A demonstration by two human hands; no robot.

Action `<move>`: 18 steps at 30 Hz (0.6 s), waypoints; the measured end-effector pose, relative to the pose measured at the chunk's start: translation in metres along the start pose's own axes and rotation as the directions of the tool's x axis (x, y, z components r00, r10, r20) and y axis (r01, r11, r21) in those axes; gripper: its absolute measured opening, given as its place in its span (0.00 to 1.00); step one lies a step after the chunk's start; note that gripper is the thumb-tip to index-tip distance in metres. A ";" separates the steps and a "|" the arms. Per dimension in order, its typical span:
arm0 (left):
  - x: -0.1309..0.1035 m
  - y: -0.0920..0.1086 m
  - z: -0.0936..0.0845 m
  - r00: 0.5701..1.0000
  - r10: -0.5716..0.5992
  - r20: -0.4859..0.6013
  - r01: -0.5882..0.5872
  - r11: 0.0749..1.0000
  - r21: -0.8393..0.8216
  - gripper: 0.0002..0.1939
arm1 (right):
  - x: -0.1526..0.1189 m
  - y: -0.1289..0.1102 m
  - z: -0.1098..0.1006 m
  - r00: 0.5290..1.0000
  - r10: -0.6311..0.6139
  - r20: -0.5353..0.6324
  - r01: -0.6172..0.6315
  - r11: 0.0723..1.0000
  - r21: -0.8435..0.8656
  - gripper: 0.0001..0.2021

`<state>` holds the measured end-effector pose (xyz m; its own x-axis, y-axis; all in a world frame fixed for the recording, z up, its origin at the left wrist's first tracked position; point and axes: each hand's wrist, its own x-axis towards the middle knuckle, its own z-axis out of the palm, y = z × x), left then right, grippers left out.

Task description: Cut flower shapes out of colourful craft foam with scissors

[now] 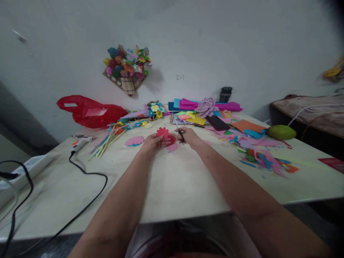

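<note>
Between the fingers of my left hand (153, 142) is a red paper flower (162, 133) with a scalloped edge. A pair of scissors (181, 135) with dark handles is gripped in my right hand (188, 137), its blades pointing up and away from me. Just beneath and between my hands, a round dark-red piece (171, 139) is partly covered. Under it lies a pink scrap (172, 147). Left of my left hand rests a pink scalloped cutout (135, 141) on top of a blue one.
Paper scraps (268, 161) and a green mango-like fruit (281, 132) lie at right. Stacked coloured sheets (199, 118) and a lilac flower (206, 107) stand at the back. Leftward are a red plastic bag (91, 111), thin stems (104, 145), a corded glue gun (80, 143) and a power strip (24, 172).
</note>
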<state>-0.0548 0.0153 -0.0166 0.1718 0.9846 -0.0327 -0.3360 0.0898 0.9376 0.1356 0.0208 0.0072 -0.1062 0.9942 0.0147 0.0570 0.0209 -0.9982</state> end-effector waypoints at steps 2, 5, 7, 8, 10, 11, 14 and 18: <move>0.000 -0.001 0.000 1.000 0.002 -0.023 -0.003 1.000 -0.006 0.04 | 0.001 0.001 0.000 1.000 -0.005 0.003 0.005 1.000 -0.011 0.15; -0.001 0.000 0.002 0.999 0.015 -0.033 -0.016 1.000 -0.016 0.05 | 0.001 0.001 0.000 1.000 -0.015 0.000 0.015 1.000 -0.015 0.15; -0.001 0.000 0.004 0.999 0.020 -0.036 -0.020 1.000 -0.008 0.06 | 0.001 0.000 -0.001 1.000 -0.026 -0.015 0.026 1.000 -0.010 0.14; -0.001 0.000 0.005 0.999 0.017 -0.041 -0.017 1.000 0.002 0.06 | 0.001 -0.001 -0.002 0.999 -0.031 -0.026 0.030 1.000 -0.008 0.13; -0.001 0.000 0.006 0.999 0.005 -0.046 -0.004 1.000 0.026 0.05 | 0.001 -0.002 -0.004 0.998 -0.045 -0.045 0.045 0.999 -0.009 0.11; -0.002 0.000 0.006 0.999 -0.001 -0.046 0.002 0.999 0.033 0.05 | 0.001 -0.002 -0.005 0.997 -0.053 -0.050 0.052 0.999 -0.011 0.10; -0.003 0.001 0.007 0.999 -0.009 -0.044 0.011 0.999 0.042 0.04 | 0.002 -0.002 -0.007 0.997 -0.055 -0.055 0.054 0.998 -0.025 0.10; -0.005 0.003 0.008 0.999 -0.014 -0.037 0.016 0.998 0.057 0.04 | 0.004 0.002 -0.008 0.999 -0.020 -0.030 0.019 1.000 -0.024 0.12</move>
<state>-0.0487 0.0089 -0.0109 0.1424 0.9881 -0.0588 -0.2797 0.0971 0.9552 0.1431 0.0255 0.0061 -0.0774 0.9963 0.0365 0.0783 0.0426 -0.9960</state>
